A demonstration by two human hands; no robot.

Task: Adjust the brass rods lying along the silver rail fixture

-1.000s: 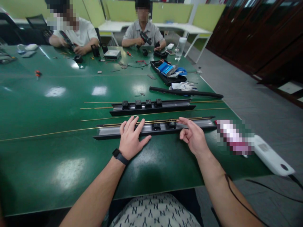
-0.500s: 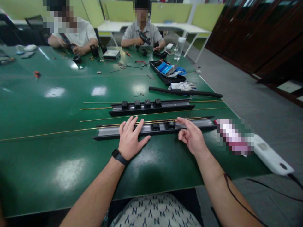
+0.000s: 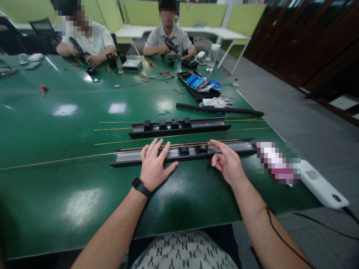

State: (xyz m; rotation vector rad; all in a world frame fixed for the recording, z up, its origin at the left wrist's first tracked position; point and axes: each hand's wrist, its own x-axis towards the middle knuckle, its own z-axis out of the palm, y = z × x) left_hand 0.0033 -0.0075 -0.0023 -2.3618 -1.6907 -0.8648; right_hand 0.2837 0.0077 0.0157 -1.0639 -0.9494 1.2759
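A long black channel point(image 3: 129, 163) with a pale inner strip lies across the table before me. Thin brass-coloured rods point(image 3: 182, 145) run along its top, over two small black blocks, one of them this block point(image 3: 184, 150). My left hand point(image 3: 155, 162) rests over the channel's left half with fingers spread, and its fingertips reach the rods. At the right of the blocks, my right hand point(image 3: 227, 158) has its index finger stretched to the rods and the other fingers curled loosely; I see nothing held in it. Another rod point(image 3: 70, 158) sticks out far left.
Behind lies a second black channel point(image 3: 182, 130) carrying several black blocks. Farther back are a black foam tube point(image 3: 218, 109), white gloves point(image 3: 217, 102) and a black tray point(image 3: 193, 89). A white device point(image 3: 322, 183) sits at the right edge. Two people work with power tools across the table.
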